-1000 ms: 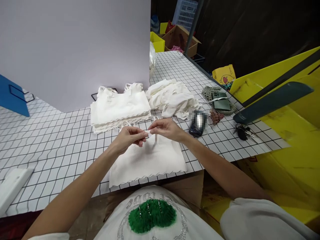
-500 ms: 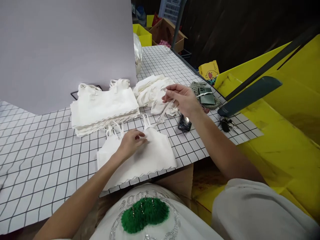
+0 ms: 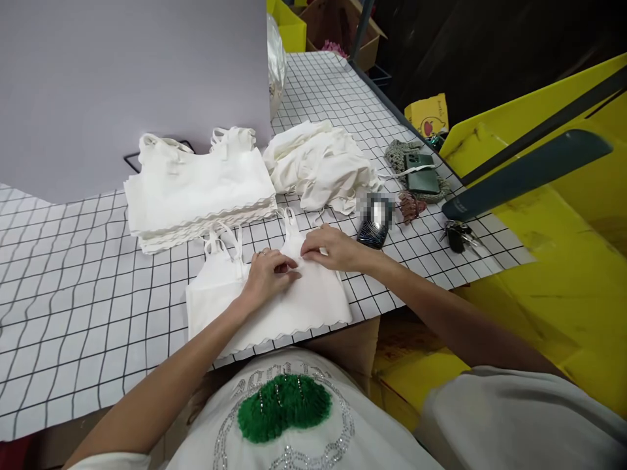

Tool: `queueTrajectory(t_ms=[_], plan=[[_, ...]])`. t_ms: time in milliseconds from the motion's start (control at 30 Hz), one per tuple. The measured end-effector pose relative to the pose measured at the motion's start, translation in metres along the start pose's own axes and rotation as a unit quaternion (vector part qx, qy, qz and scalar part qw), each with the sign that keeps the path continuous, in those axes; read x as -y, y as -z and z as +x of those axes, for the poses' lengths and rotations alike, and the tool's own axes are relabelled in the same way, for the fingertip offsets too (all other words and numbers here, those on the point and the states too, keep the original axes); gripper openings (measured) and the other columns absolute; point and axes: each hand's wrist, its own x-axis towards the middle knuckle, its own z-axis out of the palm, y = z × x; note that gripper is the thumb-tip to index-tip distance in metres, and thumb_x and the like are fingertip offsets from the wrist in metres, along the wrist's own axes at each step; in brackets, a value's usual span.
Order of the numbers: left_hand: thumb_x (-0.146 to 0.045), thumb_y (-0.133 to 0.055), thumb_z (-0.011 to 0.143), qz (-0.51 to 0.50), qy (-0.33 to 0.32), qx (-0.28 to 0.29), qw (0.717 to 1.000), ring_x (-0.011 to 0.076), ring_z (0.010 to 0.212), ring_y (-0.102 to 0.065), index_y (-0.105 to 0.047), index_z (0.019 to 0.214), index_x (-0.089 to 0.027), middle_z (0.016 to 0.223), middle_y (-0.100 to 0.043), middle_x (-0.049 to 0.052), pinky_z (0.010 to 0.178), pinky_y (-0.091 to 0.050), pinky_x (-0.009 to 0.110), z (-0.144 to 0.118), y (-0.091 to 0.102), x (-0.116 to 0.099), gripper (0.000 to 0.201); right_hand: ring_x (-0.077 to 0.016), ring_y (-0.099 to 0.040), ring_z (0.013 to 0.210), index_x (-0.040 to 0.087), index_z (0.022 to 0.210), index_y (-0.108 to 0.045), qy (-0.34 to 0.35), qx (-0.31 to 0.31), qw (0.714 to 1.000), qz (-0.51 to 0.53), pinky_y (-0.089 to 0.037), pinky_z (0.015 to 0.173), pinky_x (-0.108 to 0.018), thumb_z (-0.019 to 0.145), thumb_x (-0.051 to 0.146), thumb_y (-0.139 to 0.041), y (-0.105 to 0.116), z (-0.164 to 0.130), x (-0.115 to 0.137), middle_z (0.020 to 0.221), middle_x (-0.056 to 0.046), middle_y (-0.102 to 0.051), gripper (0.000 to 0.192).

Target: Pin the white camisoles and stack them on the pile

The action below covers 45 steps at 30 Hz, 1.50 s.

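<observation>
A white camisole top (image 3: 313, 300) with thin straps and a wavy hem lies flat at the table's near edge. My left hand (image 3: 268, 277) rests on its middle, fingers curled and thumb close to the index finger at the neckline. My right hand (image 3: 330, 248) pinches the fabric near the base of one strap, just right of my left fingers. Exactly what lies between the fingertips is partly hidden. Behind, a neat stack of white camisole tops (image 3: 200, 189) sits beside a loose heap of white garments (image 3: 323, 163).
The checked tablecloth (image 3: 98, 274) covers the table. A grey panel (image 3: 132, 78) stands at the back left. To the right are a shiny black object (image 3: 372, 232), a green phone (image 3: 422, 176), a hair claw clip (image 3: 411, 207), keys (image 3: 460, 236) and a dark teal bar (image 3: 529, 176).
My right hand has come down and left from above the table onto the camisole top by my left hand. My left hand has shifted slightly right. The camera view has tilted down.
</observation>
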Motion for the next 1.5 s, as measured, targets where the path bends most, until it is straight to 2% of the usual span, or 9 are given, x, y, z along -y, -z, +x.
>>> queueTrajectory(t_ms=[67, 133, 267, 500, 833, 1133, 1333, 1500], plan=[[-0.030, -0.078, 0.078, -0.006, -0.005, -0.002, 1.000, 0.0238, 0.084, -0.058, -0.076, 0.078, -0.022, 0.079, -0.071, 0.003, 0.084, -0.035, 0.041, -0.001, 0.000, -0.001, 0.008, -0.0181, -0.056, 0.080, 0.019, 0.080, -0.069, 0.017, 0.049, 0.996, -0.074, -0.036, 0.097, -0.050, 0.090, 0.015, -0.054, 0.003, 0.001, 0.003, 0.080, -0.002, -0.066, 0.019], [-0.030, -0.076, 0.080, -0.014, -0.008, 0.000, 1.000, 0.0245, 0.087, -0.058, -0.076, 0.077, -0.023, 0.081, -0.073, 0.003, 0.085, -0.033, 0.041, -0.003, 0.000, -0.002, 0.007, -0.0189, -0.052, 0.083, 0.019, 0.077, -0.067, 0.036, 0.090, 0.989, -0.108, -0.032, 0.098, -0.052, 0.090, 0.014, -0.052, 0.006, 0.003, 0.007, 0.079, -0.003, -0.064, 0.021], [-0.032, -0.074, 0.082, -0.009, -0.015, 0.011, 1.000, 0.0247, 0.087, -0.057, -0.079, 0.081, -0.025, 0.078, -0.073, 0.003, 0.084, -0.032, 0.041, -0.003, -0.001, 0.001, 0.009, -0.0186, -0.049, 0.083, 0.020, 0.077, -0.066, 0.050, 0.141, 0.986, -0.074, -0.029, 0.097, -0.049, 0.090, 0.013, -0.053, 0.006, 0.007, 0.007, 0.077, -0.001, -0.064, 0.020], [-0.027, -0.069, 0.084, 0.003, -0.030, 0.005, 1.000, 0.0218, 0.086, -0.056, -0.079, 0.082, -0.023, 0.079, -0.073, 0.002, 0.085, -0.032, 0.040, -0.005, -0.002, 0.003, 0.011, -0.0168, -0.051, 0.079, 0.019, 0.083, -0.069, 0.050, 0.123, 0.991, 0.025, -0.033, 0.088, -0.037, 0.088, 0.019, -0.056, 0.004, 0.009, -0.006, 0.076, -0.001, -0.067, 0.013], [-0.025, -0.072, 0.082, 0.006, -0.033, 0.008, 0.999, 0.0214, 0.086, -0.056, -0.078, 0.077, -0.023, 0.077, -0.072, 0.001, 0.085, -0.030, 0.039, -0.005, -0.002, 0.001, 0.008, -0.0191, -0.045, 0.086, 0.017, 0.080, -0.063, 0.072, 0.184, 0.980, -0.023, -0.026, 0.087, -0.040, 0.089, 0.014, -0.049, 0.011, 0.015, 0.002, 0.079, -0.003, -0.065, 0.017], [-0.027, -0.072, 0.083, 0.001, -0.036, 0.027, 0.999, 0.0216, 0.087, -0.056, -0.075, 0.077, -0.022, 0.078, -0.073, 0.000, 0.086, -0.030, 0.040, -0.004, -0.001, 0.002, 0.008, -0.0206, -0.046, 0.093, 0.016, 0.080, -0.061, 0.068, 0.237, 0.968, -0.039, -0.025, 0.091, -0.044, 0.089, 0.009, -0.049, 0.018, 0.023, 0.011, 0.079, -0.003, -0.063, 0.016], [-0.028, -0.072, 0.082, -0.013, -0.029, 0.025, 0.999, 0.0220, 0.089, -0.058, -0.073, 0.076, -0.021, 0.080, -0.073, 0.001, 0.089, -0.031, 0.041, -0.005, -0.001, 0.003, 0.009, -0.0198, -0.045, 0.089, 0.017, 0.079, -0.060, 0.090, 0.202, 0.975, -0.029, -0.026, 0.089, -0.042, 0.089, 0.010, -0.049, 0.010, 0.024, 0.010, 0.079, -0.003, -0.062, 0.017], [-0.027, -0.069, 0.081, -0.050, -0.010, 0.007, 0.999, 0.0199, 0.082, -0.058, -0.064, 0.066, -0.019, 0.070, -0.067, -0.001, 0.090, -0.033, 0.041, -0.005, -0.001, 0.004, 0.018, -0.0209, -0.045, 0.091, 0.017, 0.082, -0.062, 0.109, 0.090, 0.990, -0.014, -0.030, 0.086, -0.039, 0.089, 0.009, -0.049, -0.010, 0.015, 0.005, 0.078, -0.004, -0.061, 0.017]])
